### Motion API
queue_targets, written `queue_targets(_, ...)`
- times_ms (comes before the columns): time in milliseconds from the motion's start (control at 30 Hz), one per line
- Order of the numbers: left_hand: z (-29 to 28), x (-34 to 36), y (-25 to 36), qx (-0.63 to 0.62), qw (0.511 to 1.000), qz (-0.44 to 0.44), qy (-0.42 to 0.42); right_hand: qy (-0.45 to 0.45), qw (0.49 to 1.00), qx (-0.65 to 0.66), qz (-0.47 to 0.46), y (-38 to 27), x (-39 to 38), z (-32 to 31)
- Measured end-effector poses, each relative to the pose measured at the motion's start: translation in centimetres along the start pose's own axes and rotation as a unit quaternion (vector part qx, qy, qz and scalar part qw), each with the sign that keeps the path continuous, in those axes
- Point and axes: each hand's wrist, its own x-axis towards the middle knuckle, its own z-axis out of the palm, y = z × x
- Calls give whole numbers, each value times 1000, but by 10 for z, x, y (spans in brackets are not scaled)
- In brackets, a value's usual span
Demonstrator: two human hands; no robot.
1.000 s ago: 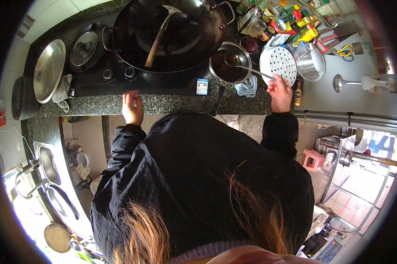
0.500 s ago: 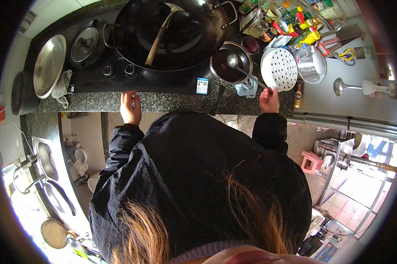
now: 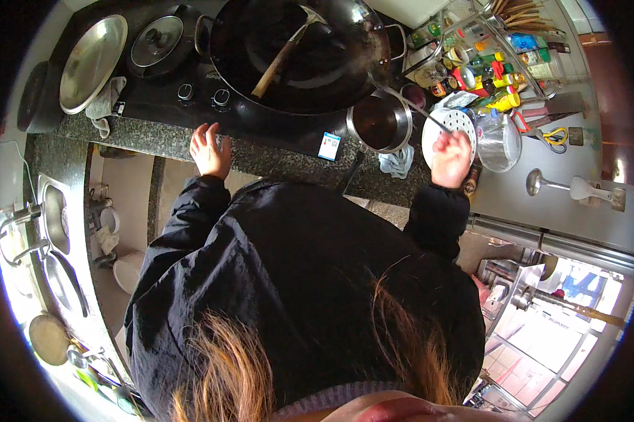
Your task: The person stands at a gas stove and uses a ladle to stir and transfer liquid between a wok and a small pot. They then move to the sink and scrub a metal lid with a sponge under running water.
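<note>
Ladle [image 3: 421, 112] held above a dark granite worktop [image 3: 264, 151], seen from the wearer's head. Right hand [image 3: 450, 159]: fingers curled and pinching the end of the ladle's handle, in front of a white perforated disc [image 3: 431, 135]. The handle slopes up and leftward to the bowl, which appears blurred beside the right rim of a large wok [image 3: 355, 60], beyond a steel pot [image 3: 379, 125] of dark liquid; whether bowl and wok touch cannot be told. Left hand [image 3: 210, 150]: fingers spread, palm down, at the worktop's front edge; contact with the stone cannot be determined. A spatula [image 3: 278, 69] with a wooden handle lies slantwise in the wok. Between pot and disc, nearer the front edge, lies a crumpled pale-blue cloth [image 3: 397, 162]; a clear plastic container [image 3: 500, 144] stands just right of the disc.
</note>
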Motion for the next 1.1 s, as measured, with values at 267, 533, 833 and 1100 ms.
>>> queue_targets(267, 36, -2, -11, 38, 999, -20, -1, -138, 935, -322, -46, 90, 68, 108)
queue_targets(533, 33, -5, -11, 40, 998, -14, -41, -194, 899, -387, -71, 134, 93, 130)
queue_targets(833, 29, -3, -9, 36, 999, -11, -39, -113, 955, -252, 105, 126, 73, 137)
queue_targets(1100, 29, -3, -8, 40, 998, -15, -51, -82, 967, -221, 95, 90, 51, 122)
